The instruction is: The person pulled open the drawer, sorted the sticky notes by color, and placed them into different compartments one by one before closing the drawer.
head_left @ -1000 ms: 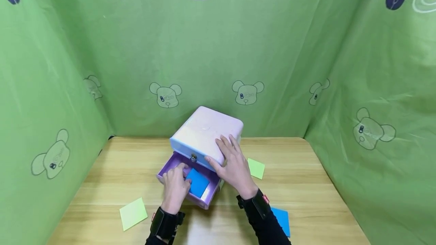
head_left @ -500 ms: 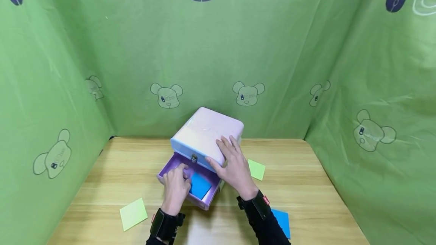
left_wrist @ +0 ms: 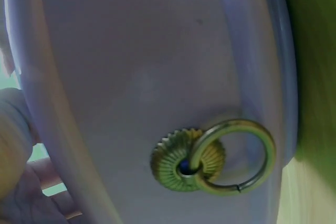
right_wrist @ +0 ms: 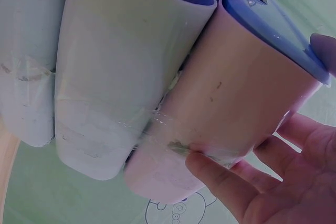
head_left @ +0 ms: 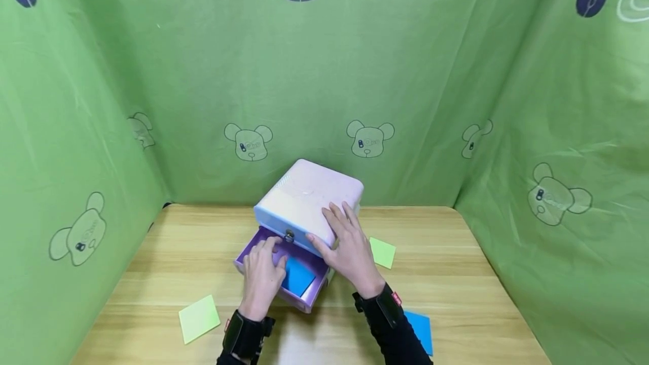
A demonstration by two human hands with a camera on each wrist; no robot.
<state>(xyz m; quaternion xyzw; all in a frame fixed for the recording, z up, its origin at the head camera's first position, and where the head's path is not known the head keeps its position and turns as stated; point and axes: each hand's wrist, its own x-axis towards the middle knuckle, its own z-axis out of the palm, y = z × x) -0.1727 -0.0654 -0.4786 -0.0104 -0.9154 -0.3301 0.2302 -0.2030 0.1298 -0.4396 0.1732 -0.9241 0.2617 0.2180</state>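
Observation:
A small pastel cabinet (head_left: 311, 199) with a pink top stands at the table's back, several stacked compartments showing in the right wrist view. Its purple drawer (head_left: 318, 283) is pulled out below the top unit. Inside the drawer lies a blue square of paper (head_left: 298, 277). My left hand (head_left: 261, 275) reaches over the drawer's left side, fingers inside it and thumb beside the blue paper; whether the thumb touches it I cannot tell. My right hand (head_left: 350, 249) rests spread on the cabinet's right corner, thumb at the front edge. A drawer front with a brass ring pull (left_wrist: 233, 156) fills the left wrist view.
Light green paper squares lie on the wooden table: one (head_left: 199, 320) at left, another (head_left: 382, 252) right of the cabinet. Another blue square (head_left: 419, 331) is partly under the right forearm. Green cloth (head_left: 314, 72) hangs behind and at both sides.
The blue paper has dropped lower into the drawer, and my left fingers have loosened and straightened from around its edge. My right hand stays on the cabinet.

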